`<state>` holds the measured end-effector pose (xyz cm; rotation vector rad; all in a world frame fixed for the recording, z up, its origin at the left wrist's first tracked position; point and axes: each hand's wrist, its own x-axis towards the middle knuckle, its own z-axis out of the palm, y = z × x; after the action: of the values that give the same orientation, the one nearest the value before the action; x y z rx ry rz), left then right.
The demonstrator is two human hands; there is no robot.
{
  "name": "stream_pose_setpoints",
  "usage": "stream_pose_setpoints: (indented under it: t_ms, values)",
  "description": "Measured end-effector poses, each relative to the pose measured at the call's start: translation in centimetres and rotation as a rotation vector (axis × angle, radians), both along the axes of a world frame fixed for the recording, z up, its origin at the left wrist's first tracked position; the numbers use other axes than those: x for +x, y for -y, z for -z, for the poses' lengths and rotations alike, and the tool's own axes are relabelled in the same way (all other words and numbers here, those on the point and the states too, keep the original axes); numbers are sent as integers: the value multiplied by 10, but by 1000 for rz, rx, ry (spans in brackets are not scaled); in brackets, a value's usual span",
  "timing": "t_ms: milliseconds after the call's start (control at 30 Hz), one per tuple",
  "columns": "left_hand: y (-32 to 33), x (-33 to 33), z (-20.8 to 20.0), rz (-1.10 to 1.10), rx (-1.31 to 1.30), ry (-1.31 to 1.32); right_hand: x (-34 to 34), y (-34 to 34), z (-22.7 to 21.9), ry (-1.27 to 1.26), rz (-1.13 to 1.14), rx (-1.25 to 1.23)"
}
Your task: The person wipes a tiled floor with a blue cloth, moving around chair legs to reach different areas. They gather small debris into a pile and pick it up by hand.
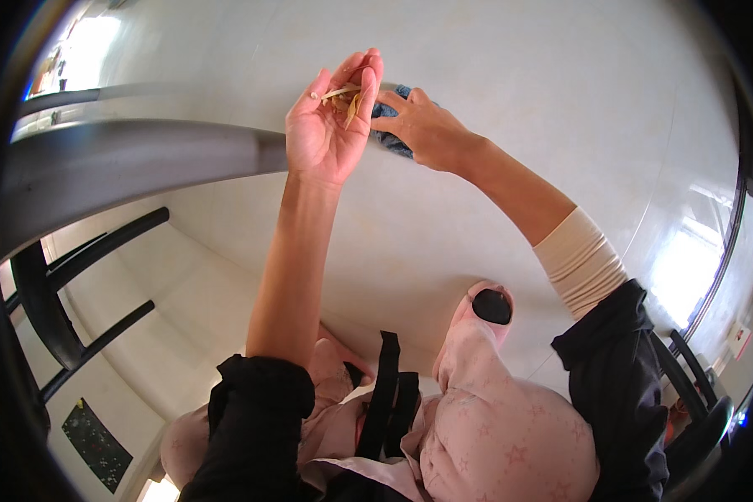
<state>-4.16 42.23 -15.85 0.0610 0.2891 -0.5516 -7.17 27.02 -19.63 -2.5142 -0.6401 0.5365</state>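
Note:
My left hand is palm up and cupped, its fingers curled slightly inward. In it lies a small heap of thin yellowish-brown dry scraps, like bits of peel or leaf; their exact kind is not clear. Right beside it, my right hand presses down on a dark blue-grey cloth on the pale floor. Its fingers are bent over the cloth, and the fingertips are close to the left hand's edge. Part of the cloth is hidden under the right hand.
A broad grey curved bar reaches in from the left, ending by my left wrist. Below it stand black furniture legs. More black legs are at the lower right. My feet in pink footwear rest on the glossy floor.

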Motion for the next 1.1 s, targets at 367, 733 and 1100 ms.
stream_pose_setpoints:
  t_ms: [367,733,1100]
  values:
    - [8,10,-14,-68,-1,-29,-26,27,10,85,-42,-14]
    - [0,1,-11,-16,-77,-25,-73,108,-9,-366,326,35]
    - [-3,-8,-9,4,-126,-68,-121,116,13,-799,766,1768]
